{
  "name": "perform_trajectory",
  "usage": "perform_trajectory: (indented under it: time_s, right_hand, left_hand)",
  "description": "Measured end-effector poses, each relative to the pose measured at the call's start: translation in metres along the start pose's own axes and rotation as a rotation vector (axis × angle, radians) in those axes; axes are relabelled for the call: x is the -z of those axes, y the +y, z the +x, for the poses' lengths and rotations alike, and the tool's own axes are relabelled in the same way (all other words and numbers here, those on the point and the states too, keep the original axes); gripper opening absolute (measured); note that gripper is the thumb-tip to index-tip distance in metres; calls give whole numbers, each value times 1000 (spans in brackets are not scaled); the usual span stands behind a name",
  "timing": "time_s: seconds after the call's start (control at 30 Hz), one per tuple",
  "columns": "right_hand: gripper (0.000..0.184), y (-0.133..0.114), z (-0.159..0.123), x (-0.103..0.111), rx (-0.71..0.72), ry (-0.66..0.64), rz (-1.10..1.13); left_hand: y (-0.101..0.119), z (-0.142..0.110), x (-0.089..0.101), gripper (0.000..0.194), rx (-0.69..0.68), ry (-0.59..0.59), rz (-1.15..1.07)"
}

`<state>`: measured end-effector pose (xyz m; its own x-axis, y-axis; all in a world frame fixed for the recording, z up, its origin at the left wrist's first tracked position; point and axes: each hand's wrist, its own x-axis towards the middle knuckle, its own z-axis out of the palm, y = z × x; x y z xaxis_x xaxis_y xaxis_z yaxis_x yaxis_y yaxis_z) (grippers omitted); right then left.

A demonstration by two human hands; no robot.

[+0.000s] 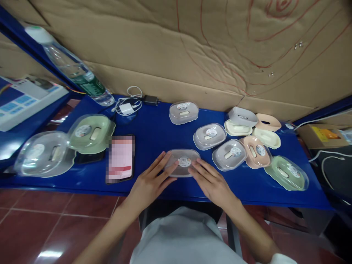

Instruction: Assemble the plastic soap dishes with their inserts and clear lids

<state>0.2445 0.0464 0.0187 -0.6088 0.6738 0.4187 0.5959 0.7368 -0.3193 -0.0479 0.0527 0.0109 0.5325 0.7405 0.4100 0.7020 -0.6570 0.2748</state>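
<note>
Nearest: two grips, left [148, 181] and right [216, 183], fingers extended, apart from each other, both touching the labelled grey dish [180, 170] between them on the blue counter [154, 134]. Neither is curled closed; undersides of the fingers hidden.

Left of left grip: one phone [121, 159], screen pixelated; beyond it, two clear-lidded dishes, one grey [45, 154], one green [90, 134], overlapping. Dark flat item under them, mostly covered, unidentifiable.

Right of right grip: two grey lidded dishes, one peach [257, 152], one green [287, 173]. Just behind: four lidless pieces, one grey, one peach, two cream, partly overlapping.

Ahead of the grips: one more grey lidded dish [183, 113]. Far left: one bottle [77, 75], one white charger [126, 108], one black adapter [151, 100]. Label print too small to read.
</note>
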Motion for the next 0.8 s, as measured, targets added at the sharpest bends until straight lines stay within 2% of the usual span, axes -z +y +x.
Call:
perform_trajectory:
  time_s: [0.13,0.23,0.3,0.4,0.5,0.57,0.63,0.7,0.8]
  right_hand:
    - [73,0,-1,-7,-21,-30,-2]
    - [65,-6,-4,-7,-27,-30,-53]
    - [58,-13,-13,-3,-25,-17,-73]
    - [50,-14,-36,12,-77,56,-100]
    - [48,-3,-64,28,-283,193,-215]
    - [49,3,-76,33,-451,244,-288]
    - [53,4,-81,31,-549,240,-299]
    - [58,-1,-78,24,-546,183,-235]
    - [59,-13,-71,11,-456,84,-102]
  left_hand:
    - [9,2,1,61,20,35,76]
    - [9,8,1,55,47,92,150]
    - [0,16,2,49,125,124,192]
    - [-23,33,6,45,344,128,257]
    - [-39,53,10,54,460,85,320]
    - [-35,64,9,61,445,92,349]
    - [-18,68,3,66,379,121,330]
    - [3,63,-9,66,266,125,249]
    - [26,45,-31,63,139,68,105]
